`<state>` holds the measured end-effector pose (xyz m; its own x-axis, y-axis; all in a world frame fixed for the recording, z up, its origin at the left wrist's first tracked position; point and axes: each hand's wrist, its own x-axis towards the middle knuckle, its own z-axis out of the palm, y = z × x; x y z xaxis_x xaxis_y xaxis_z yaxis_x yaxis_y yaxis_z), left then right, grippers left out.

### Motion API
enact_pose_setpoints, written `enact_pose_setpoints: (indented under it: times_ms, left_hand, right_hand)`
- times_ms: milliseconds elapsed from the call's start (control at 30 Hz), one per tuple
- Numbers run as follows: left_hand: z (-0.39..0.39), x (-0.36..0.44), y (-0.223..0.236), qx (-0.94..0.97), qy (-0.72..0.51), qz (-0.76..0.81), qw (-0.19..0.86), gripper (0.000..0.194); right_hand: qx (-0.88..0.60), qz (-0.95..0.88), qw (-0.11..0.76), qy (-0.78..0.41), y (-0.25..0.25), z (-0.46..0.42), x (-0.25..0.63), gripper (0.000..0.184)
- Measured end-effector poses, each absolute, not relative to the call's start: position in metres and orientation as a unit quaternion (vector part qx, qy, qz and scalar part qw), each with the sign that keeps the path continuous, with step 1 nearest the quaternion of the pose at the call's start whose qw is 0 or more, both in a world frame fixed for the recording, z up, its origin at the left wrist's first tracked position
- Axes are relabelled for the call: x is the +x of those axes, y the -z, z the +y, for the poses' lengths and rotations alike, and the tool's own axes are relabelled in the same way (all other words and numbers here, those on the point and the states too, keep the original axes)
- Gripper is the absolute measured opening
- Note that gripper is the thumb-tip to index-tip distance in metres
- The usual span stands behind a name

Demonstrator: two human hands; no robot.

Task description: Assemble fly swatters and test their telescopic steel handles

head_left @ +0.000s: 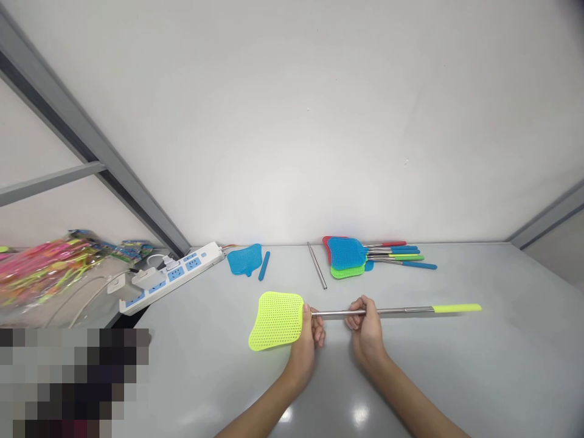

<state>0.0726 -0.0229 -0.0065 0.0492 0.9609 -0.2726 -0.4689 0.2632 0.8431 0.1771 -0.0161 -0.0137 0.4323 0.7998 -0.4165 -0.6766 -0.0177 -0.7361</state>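
Observation:
A yellow-green fly swatter (pixel 276 320) with a long metal rod lies crosswise in front of me, its head to the left and its yellow grip (pixel 456 308) to the right. My left hand (pixel 311 331) is closed around the neck, where the rod meets the perforated head. Farther along, my right hand (pixel 365 325) has its fingers wrapped round the middle of the rod. Behind the hands are a loose blue swatter head (pixel 245 260), a blue handle grip (pixel 264 266) and a separate metal rod (pixel 317 266).
A pile of swatters (pixel 347 253) in blue, green and red lies by the back wall. On the left, a white power strip (pixel 173 277) with plugs and cables borders the table (pixel 502 365). Beyond it are colourful items in clear plastic bags (pixel 43 267).

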Motion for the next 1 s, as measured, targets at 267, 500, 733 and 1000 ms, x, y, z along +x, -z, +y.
enact_pose_setpoints:
  times_ms: [267, 500, 733, 1000]
  left_hand:
    - [-0.0244, 0.0709, 0.0059, 0.305, -0.540, 0.430, 0.655, 0.036]
    - [-0.0238, 0.0665, 0.0048, 0.353, -0.526, 0.445, 0.633, 0.032]
    - [-0.0202, 0.0663, 0.0031, 0.336, -0.525, 0.459, 0.633, 0.033]
    - [-0.0191, 0.0674, 0.0043, 0.329, -0.532, 0.456, 0.633, 0.034]
  right_hand:
    - [-0.479, -0.062, 0.696, -0.531, 0.0135, -0.0147, 0.1785, 0.026]
    - [-0.480, -0.054, 0.690, -0.539, 0.0119, -0.0150, 0.1791, 0.026]
    - [-0.481, -0.060, 0.686, -0.542, 0.0102, -0.0153, 0.1788, 0.027]
    - [-0.466, -0.069, 0.691, -0.548, 0.0141, -0.0131, 0.1798, 0.026]
